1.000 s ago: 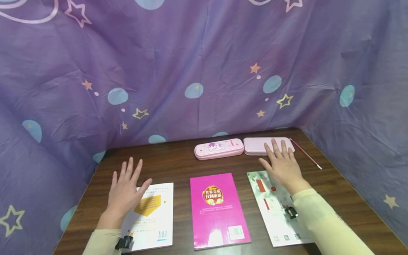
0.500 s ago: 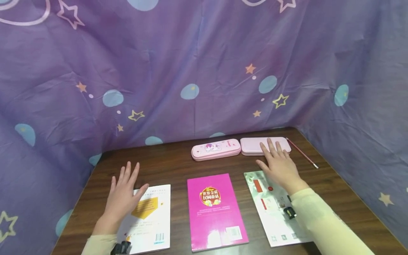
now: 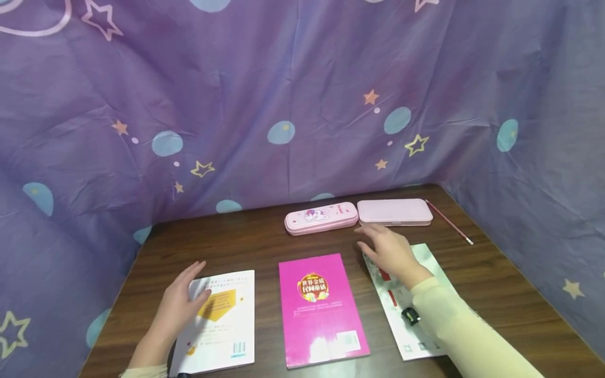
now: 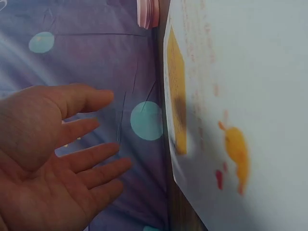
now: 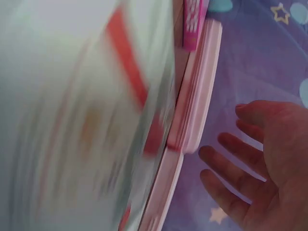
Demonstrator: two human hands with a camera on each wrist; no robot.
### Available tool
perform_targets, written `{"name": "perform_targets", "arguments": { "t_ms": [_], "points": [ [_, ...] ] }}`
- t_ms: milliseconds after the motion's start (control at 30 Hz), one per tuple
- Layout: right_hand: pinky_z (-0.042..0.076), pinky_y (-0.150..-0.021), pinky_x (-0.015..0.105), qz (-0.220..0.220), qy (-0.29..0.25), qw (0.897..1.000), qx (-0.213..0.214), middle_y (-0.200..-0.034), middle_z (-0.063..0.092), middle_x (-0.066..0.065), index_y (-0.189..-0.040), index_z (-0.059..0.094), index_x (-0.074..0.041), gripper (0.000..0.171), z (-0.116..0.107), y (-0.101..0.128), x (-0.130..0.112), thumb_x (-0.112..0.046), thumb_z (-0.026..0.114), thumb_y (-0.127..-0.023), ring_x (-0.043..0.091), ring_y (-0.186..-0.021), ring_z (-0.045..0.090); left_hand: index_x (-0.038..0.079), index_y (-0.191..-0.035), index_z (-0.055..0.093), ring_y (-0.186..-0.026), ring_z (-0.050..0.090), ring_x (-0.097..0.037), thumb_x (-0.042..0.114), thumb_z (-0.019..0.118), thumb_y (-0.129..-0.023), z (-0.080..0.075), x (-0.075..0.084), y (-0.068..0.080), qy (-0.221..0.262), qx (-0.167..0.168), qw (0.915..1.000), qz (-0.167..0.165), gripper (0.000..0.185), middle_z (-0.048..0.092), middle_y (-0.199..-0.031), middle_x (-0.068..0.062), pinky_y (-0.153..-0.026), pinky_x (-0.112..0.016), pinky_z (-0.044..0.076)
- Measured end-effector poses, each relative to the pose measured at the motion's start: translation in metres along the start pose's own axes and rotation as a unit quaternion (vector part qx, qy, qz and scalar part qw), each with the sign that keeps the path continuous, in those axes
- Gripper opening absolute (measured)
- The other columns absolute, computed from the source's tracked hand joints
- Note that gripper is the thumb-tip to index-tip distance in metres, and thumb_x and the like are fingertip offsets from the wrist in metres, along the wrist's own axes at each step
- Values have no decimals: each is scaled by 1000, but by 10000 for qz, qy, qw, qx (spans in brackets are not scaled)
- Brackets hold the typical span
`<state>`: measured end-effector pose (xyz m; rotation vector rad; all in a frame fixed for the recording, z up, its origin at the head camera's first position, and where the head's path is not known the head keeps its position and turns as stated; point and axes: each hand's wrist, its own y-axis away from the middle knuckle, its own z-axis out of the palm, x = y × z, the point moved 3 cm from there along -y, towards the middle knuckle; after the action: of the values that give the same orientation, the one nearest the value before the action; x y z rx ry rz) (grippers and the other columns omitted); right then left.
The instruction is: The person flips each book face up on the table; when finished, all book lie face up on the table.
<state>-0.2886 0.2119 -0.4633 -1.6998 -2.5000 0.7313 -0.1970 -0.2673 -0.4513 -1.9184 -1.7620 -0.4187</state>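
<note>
In the head view my left hand (image 3: pixel 177 304) hovers by the left edge of a white book (image 3: pixel 227 320) with a yellow shape on its cover. Its fingers are fairly straight and hold nothing, as the left wrist view also shows. My right hand (image 3: pixel 389 252) is over the top of a pale green and white book (image 3: pixel 402 325), fingers relaxed with nothing in them. Between the two hands lies a magenta book (image 3: pixel 321 320), untouched. In the right wrist view the pale book (image 5: pixel 72 120) looks blurred, with the right hand (image 5: pixel 260 159) apart from it.
Behind the books a pink pencil case (image 3: pixel 321 218) with a rabbit print sits beside a plain pink case (image 3: pixel 394 212). A red pencil (image 3: pixel 449 223) lies to their right. Purple star-patterned cloth (image 3: pixel 236 105) hangs around the brown wooden table (image 3: pixel 227 236).
My right hand has drawn back and left, off the plain pink case and over the pale book. The left hand has come down slightly, its fingers closer together.
</note>
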Motion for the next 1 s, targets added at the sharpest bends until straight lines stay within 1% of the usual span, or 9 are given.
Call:
{"name": "perform_targets", "arguments": {
  "t_ms": [200,300,333,433,500,600,800,900,1000],
  "points": [
    [57,-90,49,-230,-403,9987,-215,-120,75,1,-119,74,-19,28,16,-12,-32,-28,76,-93,25,-113,71,3,-139,60,-132,55,-47,9,74,-90,1,-8,17,-75,-221,9979,-604,51,56,-145,-26,-104,-58,50],
    [57,-92,47,-366,-526,9972,-382,-116,76,-1,-116,75,-20,25,23,-18,-51,-28,77,-92,22,-111,71,5,-134,65,-112,65,-40,10,77,-87,-1,-13,27,-196,-269,9963,-787,48,62,-134,-24,-91,-51,57],
    [57,-93,46,-414,-582,9964,-455,-115,76,-2,-115,75,-21,24,26,-19,-57,-28,77,-92,21,-111,71,5,-132,66,-104,66,-35,10,78,-86,-1,-15,29,-218,-284,9960,-813,48,64,-129,-23,-85,-48,58],
    [57,-94,45,-581,-710,9936,-666,-112,76,-3,-112,75,-22,21,33,-23,-75,-28,76,-93,20,-110,71,6,-130,69,-95,64,-25,12,82,-83,-3,-22,38,-334,-341,9951,-871,48,66,-125,-19,-77,-41,54],
    [56,-95,43,-681,-749,9916,-805,-111,76,-4,-112,75,-22,19,38,-25,-86,-28,76,-93,19,-110,70,7,-128,70,-95,63,-24,14,84,-82,-4,-27,42,-383,-417,9942,-917,49,65,-125,-20,-77,-42,53],
    [56,-96,42,-795,-814,9887,-979,-110,76,-5,-111,76,-23,19,44,-28,-97,-28,76,-93,17,-110,69,7,-126,71,-98,65,-25,16,87,-80,-2,-34,46,-457,-554,9926,-977,50,64,-127,-21,-81,-46,55],
    [55,-99,39,-1078,-975,9805,-1326,-111,75,-6,-112,76,-22,19,50,-37,-116,-26,74,-94,16,-109,68,9,-124,71,-98,65,-27,28,91,-78,-1,-48,56,-515,-1037,9833,-1401,54,64,-123,-19,-82,-50,57],
    [54,-100,39,-1227,-918,9767,-1501,-113,74,-6,-114,75,-22,21,53,-44,-127,-27,74,-94,17,-111,68,11,-123,72,-96,66,-26,37,90,-77,-3,-55,62,-492,-1195,9807,-1467,56,65,-118,-15,-82,-51,57],
    [54,-101,39,-1357,-819,9737,-1636,-115,73,-6,-115,75,-23,22,55,-51,-140,-30,73,-95,17,-113,68,12,-122,73,-92,65,-24,42,90,-76,-4,-60,66,-526,-1297,9805,-1378,57,65,-115,-13,-79,-49,57]
  ]
}}
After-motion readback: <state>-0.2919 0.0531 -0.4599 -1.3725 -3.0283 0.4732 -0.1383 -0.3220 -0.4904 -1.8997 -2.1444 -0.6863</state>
